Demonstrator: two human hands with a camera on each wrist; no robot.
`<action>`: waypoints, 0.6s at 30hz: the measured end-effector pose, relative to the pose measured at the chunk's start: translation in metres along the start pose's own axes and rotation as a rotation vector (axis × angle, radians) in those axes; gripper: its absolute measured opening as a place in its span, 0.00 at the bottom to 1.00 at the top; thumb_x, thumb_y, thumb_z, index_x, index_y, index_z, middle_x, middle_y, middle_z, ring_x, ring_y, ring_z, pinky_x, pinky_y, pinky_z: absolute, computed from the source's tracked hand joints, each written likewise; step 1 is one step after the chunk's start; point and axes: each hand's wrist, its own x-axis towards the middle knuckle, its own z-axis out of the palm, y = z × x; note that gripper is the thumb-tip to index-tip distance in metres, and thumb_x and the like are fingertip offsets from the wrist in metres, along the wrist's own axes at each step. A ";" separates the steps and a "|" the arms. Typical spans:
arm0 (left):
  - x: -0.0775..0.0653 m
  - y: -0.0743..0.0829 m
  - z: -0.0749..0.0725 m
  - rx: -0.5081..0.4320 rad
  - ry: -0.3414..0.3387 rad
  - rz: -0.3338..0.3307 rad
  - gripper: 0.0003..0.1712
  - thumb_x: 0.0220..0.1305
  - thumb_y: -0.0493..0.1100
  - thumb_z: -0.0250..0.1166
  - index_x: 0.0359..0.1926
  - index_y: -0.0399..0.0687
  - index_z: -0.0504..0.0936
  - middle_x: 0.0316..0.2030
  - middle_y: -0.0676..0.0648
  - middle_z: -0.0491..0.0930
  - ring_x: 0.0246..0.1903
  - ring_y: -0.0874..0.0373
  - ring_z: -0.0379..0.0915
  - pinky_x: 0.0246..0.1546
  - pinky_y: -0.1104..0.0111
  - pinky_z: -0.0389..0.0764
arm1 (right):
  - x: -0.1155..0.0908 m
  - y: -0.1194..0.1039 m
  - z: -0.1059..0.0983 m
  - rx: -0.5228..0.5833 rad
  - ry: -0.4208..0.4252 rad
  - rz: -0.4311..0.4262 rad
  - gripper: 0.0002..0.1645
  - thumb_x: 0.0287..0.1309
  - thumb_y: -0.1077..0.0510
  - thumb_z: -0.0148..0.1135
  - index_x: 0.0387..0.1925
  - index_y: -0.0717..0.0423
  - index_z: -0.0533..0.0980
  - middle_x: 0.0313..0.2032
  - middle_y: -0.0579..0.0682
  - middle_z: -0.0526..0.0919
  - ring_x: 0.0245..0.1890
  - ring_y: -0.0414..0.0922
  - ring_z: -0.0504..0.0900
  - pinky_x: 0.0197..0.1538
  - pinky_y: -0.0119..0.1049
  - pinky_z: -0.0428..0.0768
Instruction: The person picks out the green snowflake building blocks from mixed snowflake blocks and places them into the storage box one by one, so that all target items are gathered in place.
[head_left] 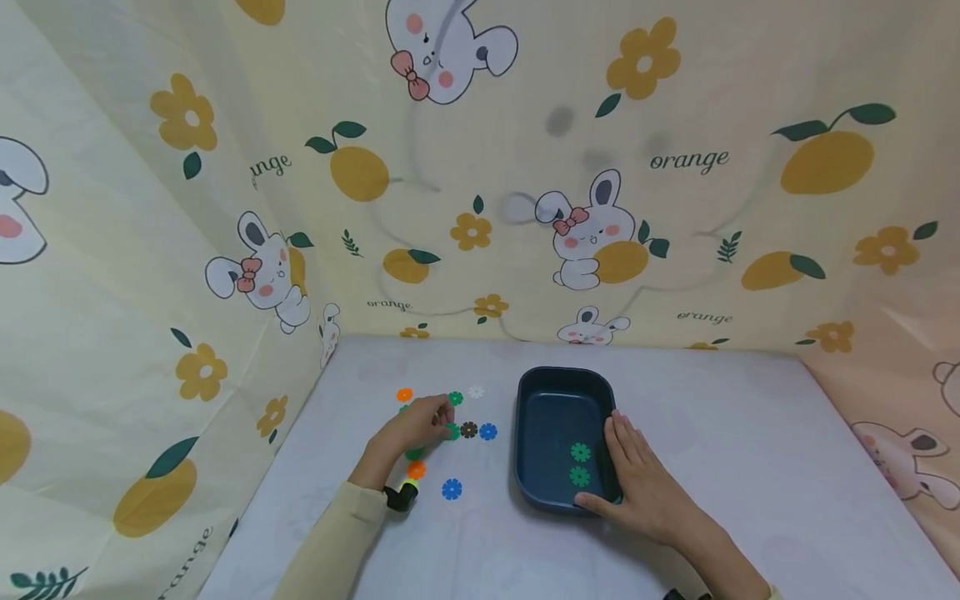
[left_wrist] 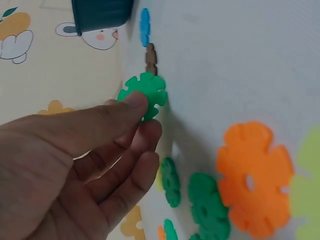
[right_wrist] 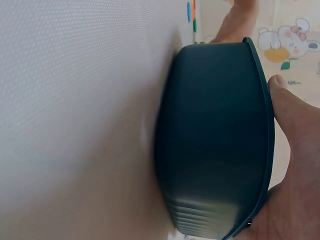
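My left hand pinches a green notched plastic disc between thumb and fingertips, as the left wrist view shows. Just beyond that disc lie a brown disc and a blue disc in a row. My right hand rests on the right side of a dark blue, deep rectangular container, fingers straight along its rim and thumb at the near edge. Inside the container, two green discs lie on the floor near its right wall.
Around my left hand are more flat discs: an orange disc, a white disc, another orange disc and a second blue disc. A pale cloth covers the table. Behind it hangs a printed curtain.
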 end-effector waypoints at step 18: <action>0.020 0.066 -0.014 -0.199 0.049 0.190 0.05 0.76 0.43 0.70 0.47 0.54 0.81 0.43 0.56 0.84 0.44 0.60 0.81 0.50 0.64 0.84 | 0.000 0.000 0.000 -0.003 -0.005 0.003 0.77 0.57 0.19 0.66 0.83 0.69 0.49 0.85 0.65 0.44 0.85 0.63 0.46 0.80 0.64 0.54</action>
